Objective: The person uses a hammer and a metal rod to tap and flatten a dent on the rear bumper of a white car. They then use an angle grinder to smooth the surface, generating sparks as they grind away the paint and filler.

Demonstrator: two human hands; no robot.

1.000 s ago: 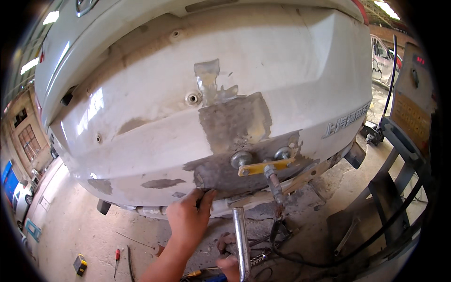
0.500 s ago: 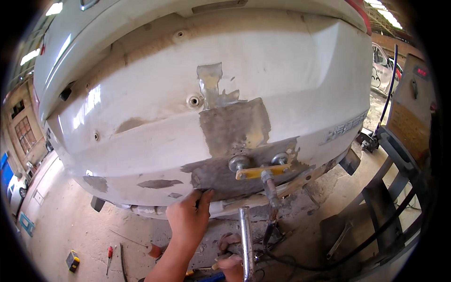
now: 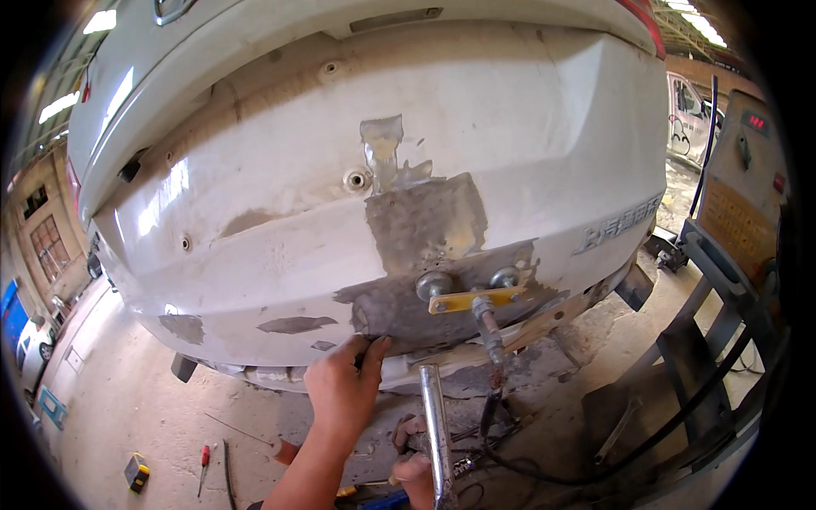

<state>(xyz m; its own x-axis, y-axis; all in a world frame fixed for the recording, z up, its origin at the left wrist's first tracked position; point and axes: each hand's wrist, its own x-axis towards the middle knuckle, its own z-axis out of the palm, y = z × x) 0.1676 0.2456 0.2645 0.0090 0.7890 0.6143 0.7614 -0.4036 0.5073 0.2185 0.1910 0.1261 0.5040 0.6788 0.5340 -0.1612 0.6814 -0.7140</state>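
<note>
My left hand [image 3: 342, 384] curls at the panel [image 3: 518, 127]. The chrome bar [image 3: 436, 429] runs near-to-far, right of my right hand [image 3: 413, 472]; grips unclear.

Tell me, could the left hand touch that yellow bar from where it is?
Probably yes: the left hand is at the lower edge of the white panel, below and to the left of the yellow bar, and nothing seems to stand between them.
</note>
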